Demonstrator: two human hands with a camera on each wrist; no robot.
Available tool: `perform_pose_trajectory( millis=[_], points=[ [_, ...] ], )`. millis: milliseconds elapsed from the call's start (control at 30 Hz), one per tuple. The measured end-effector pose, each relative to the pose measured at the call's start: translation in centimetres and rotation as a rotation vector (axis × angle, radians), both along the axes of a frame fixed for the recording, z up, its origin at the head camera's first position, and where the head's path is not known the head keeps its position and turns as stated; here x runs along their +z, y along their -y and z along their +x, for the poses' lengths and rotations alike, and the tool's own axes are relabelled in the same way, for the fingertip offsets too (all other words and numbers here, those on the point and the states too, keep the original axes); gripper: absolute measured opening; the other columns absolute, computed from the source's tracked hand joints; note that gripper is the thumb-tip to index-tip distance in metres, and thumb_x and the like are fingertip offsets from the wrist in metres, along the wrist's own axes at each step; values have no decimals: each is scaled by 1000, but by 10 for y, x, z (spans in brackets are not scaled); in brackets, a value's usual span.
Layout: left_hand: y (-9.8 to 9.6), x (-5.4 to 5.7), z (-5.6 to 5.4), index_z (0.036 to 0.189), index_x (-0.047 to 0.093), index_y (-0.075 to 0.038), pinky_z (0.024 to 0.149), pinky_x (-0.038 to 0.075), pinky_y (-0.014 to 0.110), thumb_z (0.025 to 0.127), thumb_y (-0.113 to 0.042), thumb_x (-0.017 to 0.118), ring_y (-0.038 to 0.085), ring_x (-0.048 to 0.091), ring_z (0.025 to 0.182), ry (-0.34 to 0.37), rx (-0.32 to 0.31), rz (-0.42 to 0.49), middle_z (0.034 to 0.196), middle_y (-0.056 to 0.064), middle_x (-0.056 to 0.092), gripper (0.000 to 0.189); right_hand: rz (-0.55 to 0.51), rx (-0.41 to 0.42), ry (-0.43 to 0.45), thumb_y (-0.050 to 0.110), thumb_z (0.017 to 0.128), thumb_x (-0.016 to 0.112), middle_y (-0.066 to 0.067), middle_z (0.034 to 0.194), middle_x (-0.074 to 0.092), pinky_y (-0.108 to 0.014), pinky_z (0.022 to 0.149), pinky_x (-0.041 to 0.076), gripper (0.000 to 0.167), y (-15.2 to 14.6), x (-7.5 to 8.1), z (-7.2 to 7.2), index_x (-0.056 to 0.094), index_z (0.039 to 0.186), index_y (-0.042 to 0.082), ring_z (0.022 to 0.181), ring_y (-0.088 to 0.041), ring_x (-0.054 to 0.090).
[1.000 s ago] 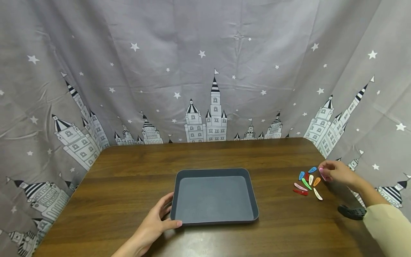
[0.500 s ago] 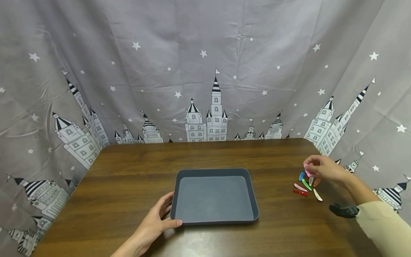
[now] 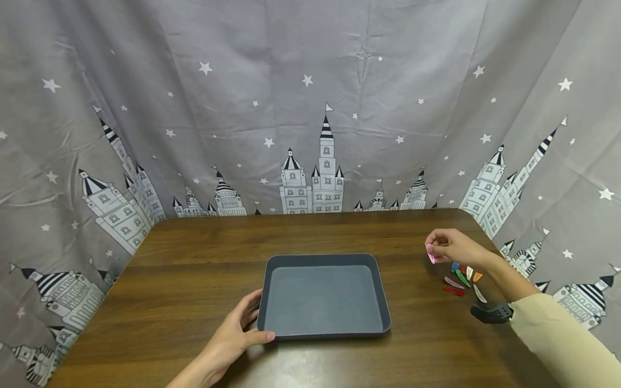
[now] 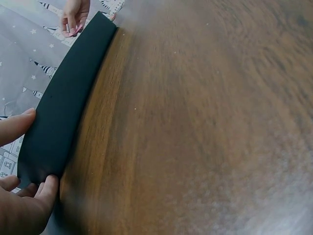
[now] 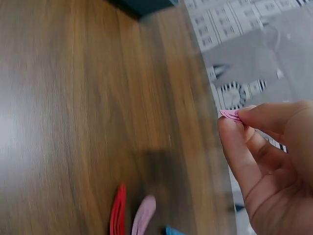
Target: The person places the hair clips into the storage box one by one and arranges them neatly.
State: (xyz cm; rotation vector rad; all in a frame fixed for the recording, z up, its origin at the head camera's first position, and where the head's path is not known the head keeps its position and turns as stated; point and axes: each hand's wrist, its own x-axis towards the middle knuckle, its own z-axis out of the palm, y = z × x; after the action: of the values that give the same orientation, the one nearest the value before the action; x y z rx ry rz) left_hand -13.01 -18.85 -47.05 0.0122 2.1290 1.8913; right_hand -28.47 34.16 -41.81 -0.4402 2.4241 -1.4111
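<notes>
A pink snap hair clip [image 3: 430, 254] is pinched between thumb and fingertips of my right hand [image 3: 453, 248], raised above the table right of the tray. The right wrist view shows the clip [image 5: 230, 115] edge-on at the fingertips. My left hand [image 3: 228, 337] grips the front left corner of a dark grey rectangular tray [image 3: 325, 302], thumb at the front rim and fingers along the left side. Below and right of the right hand lie several loose hair clips, among them a red one [image 3: 454, 291], a green one [image 3: 463, 278] and a white one [image 3: 480, 293].
The brown wooden table [image 3: 194, 280] ends at the back against a grey curtain [image 3: 218, 108] printed with castles and stars. A black strap [image 3: 491, 313] sits on the right wrist, next to a cream sleeve [image 3: 548, 323].
My right hand has moved left with the pink hair clip, from the far right side of the loose clips to beyond their left side. The left hand and tray have stayed still.
</notes>
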Motion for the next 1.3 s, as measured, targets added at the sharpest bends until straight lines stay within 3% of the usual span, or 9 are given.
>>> perform_pose_trajectory(
  millis=[267, 500, 733, 933, 1300],
  points=[
    [-3, 1, -1, 159, 36, -12, 113, 40, 56, 80, -5, 89, 43, 35, 145, 7, 30, -1, 162, 20, 33, 95, -45, 49, 5, -4, 103, 59, -17, 89, 61, -39, 78, 63, 8, 39, 1, -3, 56, 105, -11, 82, -24, 65],
    [-1, -1, 0, 159, 35, -13, 112, 39, 62, 81, -6, 88, 45, 33, 145, 11, 27, -2, 163, 21, 31, 95, -57, 109, -38, -4, 103, 58, -18, 88, 63, -48, 78, 63, 8, 67, 1, -8, 56, 104, -12, 80, -24, 66],
    [-2, 0, -2, 160, 34, -13, 112, 39, 61, 82, -6, 87, 45, 33, 145, 16, 24, -4, 162, 21, 31, 95, -69, 136, -21, -8, 101, 58, -17, 85, 63, -43, 74, 64, 5, 97, 0, -12, 59, 98, -4, 76, -24, 66],
    [-4, 1, -4, 160, 33, -12, 112, 40, 59, 82, -6, 87, 44, 33, 146, 17, 22, -2, 162, 21, 32, 95, -67, 161, -17, -5, 101, 60, -14, 85, 63, -38, 73, 64, 3, 126, 1, -14, 60, 99, -8, 77, -23, 67],
    [-4, 1, -3, 160, 33, -13, 112, 41, 57, 83, -6, 87, 43, 34, 145, 19, 19, -2, 162, 21, 32, 95, -62, 213, 20, -6, 99, 63, -14, 85, 66, -50, 77, 63, 5, 175, 7, -14, 61, 101, -10, 74, -23, 69]
  ],
)
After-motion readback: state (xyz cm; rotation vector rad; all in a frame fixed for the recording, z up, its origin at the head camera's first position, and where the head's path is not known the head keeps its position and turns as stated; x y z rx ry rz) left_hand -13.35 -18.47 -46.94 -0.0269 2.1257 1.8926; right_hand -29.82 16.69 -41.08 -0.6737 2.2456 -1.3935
